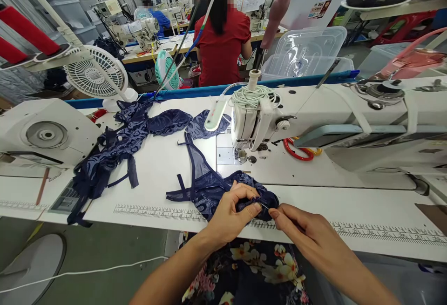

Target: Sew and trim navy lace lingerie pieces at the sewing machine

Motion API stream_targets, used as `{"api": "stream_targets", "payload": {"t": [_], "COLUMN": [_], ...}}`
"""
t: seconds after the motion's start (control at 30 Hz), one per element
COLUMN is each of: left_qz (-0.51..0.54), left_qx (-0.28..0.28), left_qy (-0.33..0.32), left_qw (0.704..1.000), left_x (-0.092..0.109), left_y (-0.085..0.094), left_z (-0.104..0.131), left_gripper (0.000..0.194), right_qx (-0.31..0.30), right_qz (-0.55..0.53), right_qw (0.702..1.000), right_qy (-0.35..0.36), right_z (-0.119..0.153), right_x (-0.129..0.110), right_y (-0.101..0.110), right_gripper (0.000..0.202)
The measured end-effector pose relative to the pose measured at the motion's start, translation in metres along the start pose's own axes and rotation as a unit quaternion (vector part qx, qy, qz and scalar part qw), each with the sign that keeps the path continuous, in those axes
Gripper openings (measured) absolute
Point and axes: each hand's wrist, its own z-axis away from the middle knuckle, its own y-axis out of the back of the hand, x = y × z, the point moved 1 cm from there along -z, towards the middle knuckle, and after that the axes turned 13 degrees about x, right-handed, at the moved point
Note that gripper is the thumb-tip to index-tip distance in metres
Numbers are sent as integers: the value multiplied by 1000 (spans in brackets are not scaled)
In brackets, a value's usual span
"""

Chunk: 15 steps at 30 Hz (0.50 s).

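Observation:
A navy lace garment point(209, 191) lies near the front edge of the white table, below the needle area of a sewing machine point(253, 121). My left hand point(232, 212) pinches its right part between thumb and fingers. Close beside it, my right hand point(300, 226) is closed on a thin metal tool point(262, 205), whose tip reaches into the fabric at my left fingertips. The far end of the tool is hidden in my right hand. More navy lace pieces point(131, 132) lie in a heap to the left, stretching to the machine.
Another white machine head point(49, 132) stands at the left. Red-handled scissors point(300, 151) lie behind the machine's needle area. A printed ruler point(153, 211) runs along the front edge. Beyond the table are a white fan point(96, 72), clear plastic boxes point(307, 51) and a person in red point(223, 44).

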Motion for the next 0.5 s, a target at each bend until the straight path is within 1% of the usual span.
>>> {"api": "stream_targets", "payload": {"t": [0.17, 0.37, 0.5], "left_qz": [-9, -11, -6], "left_qx": [-1, -3, 2], "left_qy": [-23, -26, -27], "left_qw": [1000, 1000, 1000], "left_x": [-3, -5, -5], "left_y": [-1, 0, 0], "left_z": [1, 0, 0], "left_gripper": [14, 14, 15], "right_qx": [-11, 5, 2], "right_qz": [-25, -48, -76], "right_qw": [1000, 999, 997], "right_qy": [1, 2, 12], "right_z": [-3, -7, -10], "right_x": [-5, -5, -4], "right_y": [0, -3, -4], "right_gripper": [50, 49, 49]}}
